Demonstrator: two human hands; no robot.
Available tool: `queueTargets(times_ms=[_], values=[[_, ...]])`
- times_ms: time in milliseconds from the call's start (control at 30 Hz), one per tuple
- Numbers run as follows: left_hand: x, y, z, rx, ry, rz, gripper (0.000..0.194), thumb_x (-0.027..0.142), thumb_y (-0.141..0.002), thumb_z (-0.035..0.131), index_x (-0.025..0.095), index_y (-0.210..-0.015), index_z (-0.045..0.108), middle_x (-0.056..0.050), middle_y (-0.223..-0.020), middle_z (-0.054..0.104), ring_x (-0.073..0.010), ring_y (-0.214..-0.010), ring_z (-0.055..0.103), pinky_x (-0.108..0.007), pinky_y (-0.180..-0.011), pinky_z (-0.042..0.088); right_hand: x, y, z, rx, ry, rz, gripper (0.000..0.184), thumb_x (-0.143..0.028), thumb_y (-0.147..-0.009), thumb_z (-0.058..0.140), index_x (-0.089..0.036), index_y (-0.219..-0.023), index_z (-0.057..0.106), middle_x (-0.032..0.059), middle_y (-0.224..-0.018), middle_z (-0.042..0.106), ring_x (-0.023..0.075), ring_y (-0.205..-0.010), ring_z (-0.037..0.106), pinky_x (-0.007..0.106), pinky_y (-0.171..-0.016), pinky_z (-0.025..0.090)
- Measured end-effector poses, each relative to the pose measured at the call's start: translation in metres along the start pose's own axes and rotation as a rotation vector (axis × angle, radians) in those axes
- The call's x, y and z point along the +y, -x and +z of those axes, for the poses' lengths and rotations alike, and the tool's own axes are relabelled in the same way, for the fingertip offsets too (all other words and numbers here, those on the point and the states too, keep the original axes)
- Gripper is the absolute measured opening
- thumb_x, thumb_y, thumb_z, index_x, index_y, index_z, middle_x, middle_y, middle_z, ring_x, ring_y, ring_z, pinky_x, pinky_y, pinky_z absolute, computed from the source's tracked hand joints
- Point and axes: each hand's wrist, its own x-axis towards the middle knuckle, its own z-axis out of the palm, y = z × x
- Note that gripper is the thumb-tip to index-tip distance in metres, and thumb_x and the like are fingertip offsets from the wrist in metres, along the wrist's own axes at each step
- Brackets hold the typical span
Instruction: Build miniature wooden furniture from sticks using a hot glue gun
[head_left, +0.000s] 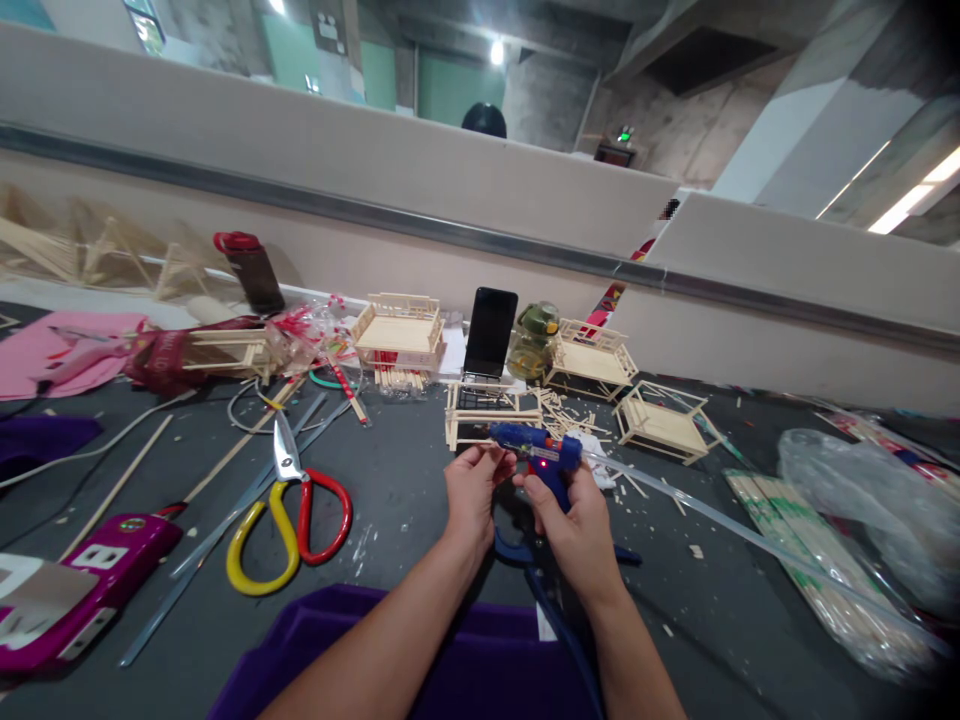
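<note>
My right hand point(574, 525) is wrapped round the handle of a blue glue gun point(536, 447), its red light lit. A long clear glue stick point(705, 515) runs out of the gun's back end toward the lower right. Close to the nozzle, my left hand point(478, 490) is closed in a pinch. What its fingertips hold, if anything, is too small to tell. Just beyond the gun stands a small frame of wooden sticks point(454, 418), partly hidden by it. Beneath my hands lies a dark blue-handled tool point(514, 548), mostly covered.
Scissors point(289, 500) with yellow and red handles lie left of my hands. A phone point(491, 330) stands upright behind the frame. Stick-built models point(401, 335) line the back. Bagged sticks point(817, 570) lie right, a magenta device point(97, 590) left, purple cloth point(330, 650) in front.
</note>
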Motion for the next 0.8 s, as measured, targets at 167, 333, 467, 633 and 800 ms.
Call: queueTargets(times_ms=[167,333,467,633,800], values=[[0.001,0.001,0.002,0.005,0.003,-0.045,0.028,0.03,-0.054,0.083,0.011,-0.071,0.07,-0.004,-0.066,0.069,-0.0111,-0.057,0.061,-0.024,-0.06,0.049,-0.005,-0.002,-0.004,0.005,-0.189,0.084,0.032,-0.04,-0.082,0.063,-0.018,-0.104,0.056,0.0043,-0.082,0.069,0.0105,-0.044,0.049,0.025,-0.043,0.042],[0.002,0.001,0.003,0.005,-0.011,-0.051,0.031,0.031,-0.055,0.084,0.01,-0.075,0.071,-0.008,-0.073,0.072,-0.0113,-0.06,0.063,-0.024,-0.061,0.051,-0.008,-0.007,-0.013,0.122,-0.407,0.065,0.022,-0.033,-0.085,0.061,-0.019,-0.1,0.053,0.0025,-0.088,0.069,0.0055,-0.044,0.047,0.021,-0.046,0.039],[0.003,0.001,0.003,0.002,-0.008,-0.048,0.031,0.03,-0.056,0.084,0.01,-0.076,0.071,-0.008,-0.073,0.072,-0.0114,-0.06,0.063,-0.023,-0.061,0.052,-0.009,-0.01,-0.017,0.196,-0.479,0.067,0.02,-0.031,-0.084,0.063,-0.018,-0.096,0.053,0.0029,-0.087,0.069,0.0041,-0.042,0.046,0.02,-0.045,0.036],[0.002,0.001,0.002,-0.006,-0.015,-0.05,0.03,0.03,-0.057,0.084,0.009,-0.076,0.071,-0.008,-0.073,0.072,-0.0113,-0.061,0.064,-0.023,-0.06,0.052,-0.006,-0.014,-0.018,0.264,-0.539,0.115,0.025,-0.032,-0.081,0.066,-0.018,-0.098,0.054,0.0025,-0.086,0.069,0.0042,-0.044,0.048,0.019,-0.044,0.038],[0.003,0.001,0.003,-0.01,-0.037,-0.044,0.031,0.031,-0.058,0.084,0.01,-0.077,0.072,-0.009,-0.074,0.072,-0.0118,-0.061,0.064,-0.023,-0.061,0.052,0.002,-0.018,-0.027,0.348,-0.654,0.345,0.03,-0.038,-0.075,0.071,-0.016,-0.091,0.058,-0.0036,-0.063,0.06,0.0061,-0.043,0.048,0.017,-0.039,0.038]])
